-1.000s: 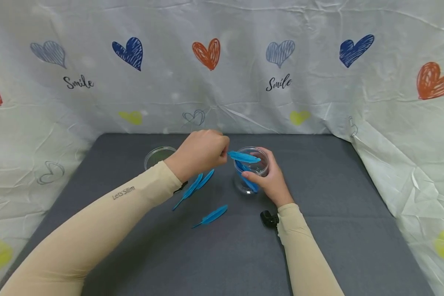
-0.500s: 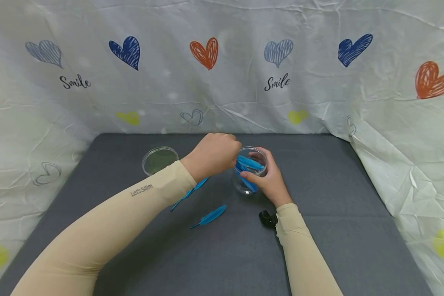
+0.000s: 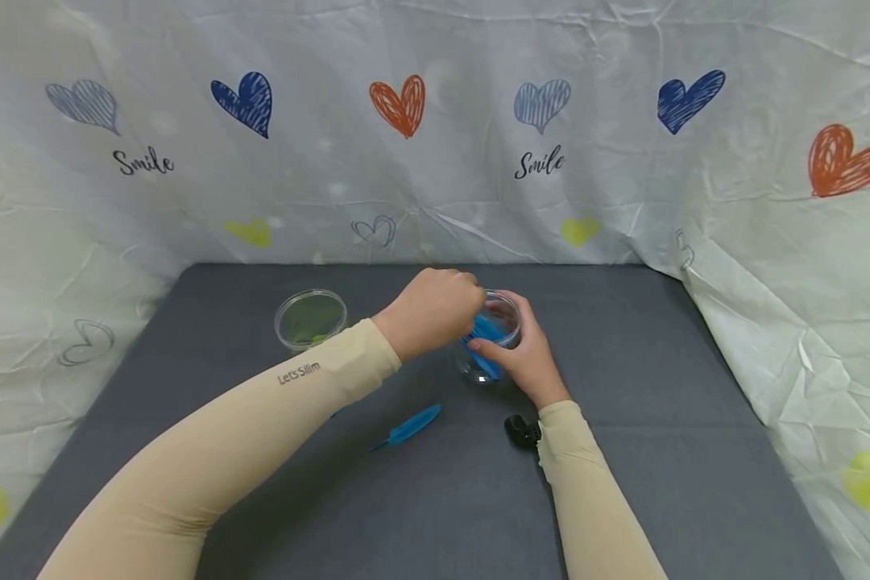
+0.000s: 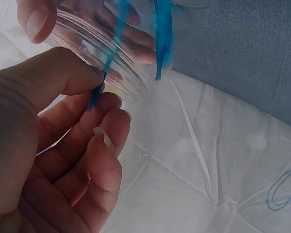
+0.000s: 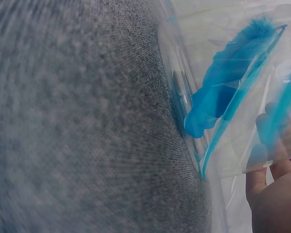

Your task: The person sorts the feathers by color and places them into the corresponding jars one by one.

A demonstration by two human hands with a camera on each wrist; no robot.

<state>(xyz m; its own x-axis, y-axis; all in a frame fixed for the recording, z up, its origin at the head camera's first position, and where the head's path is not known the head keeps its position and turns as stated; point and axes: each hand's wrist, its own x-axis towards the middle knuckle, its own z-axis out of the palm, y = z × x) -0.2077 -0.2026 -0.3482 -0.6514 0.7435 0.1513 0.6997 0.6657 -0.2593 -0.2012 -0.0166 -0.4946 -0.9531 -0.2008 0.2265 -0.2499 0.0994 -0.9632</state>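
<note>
My left hand (image 3: 435, 310) is over the near-left rim of a clear plastic cup (image 3: 471, 370). Thumb and forefinger pinch the quill of a blue feather (image 4: 117, 36), whose vane reaches into the cup's mouth. My right hand (image 3: 531, 354) grips the cup round its right side, thumb in front, and holds it tilted. Other blue feathers (image 5: 223, 82) lie inside the cup, against its wall. One more blue feather (image 3: 415, 424) lies on the dark cloth nearer to me. The left forearm hides most of what lies beneath it; only a blue tip shows at its edge.
A second clear round container (image 3: 310, 318) with something green near its bottom stands at the back left, partly behind the left sleeve (image 3: 261, 419). A black wrist camera (image 3: 522, 432) sits by the right cuff. A white curtain (image 3: 435, 193) with hearts hangs behind the table.
My left hand has moved right and slightly down, bringing the pinched feather into the cup's mouth. The left forearm now covers the feathers beneath it. The right hand keeps holding the cup.
</note>
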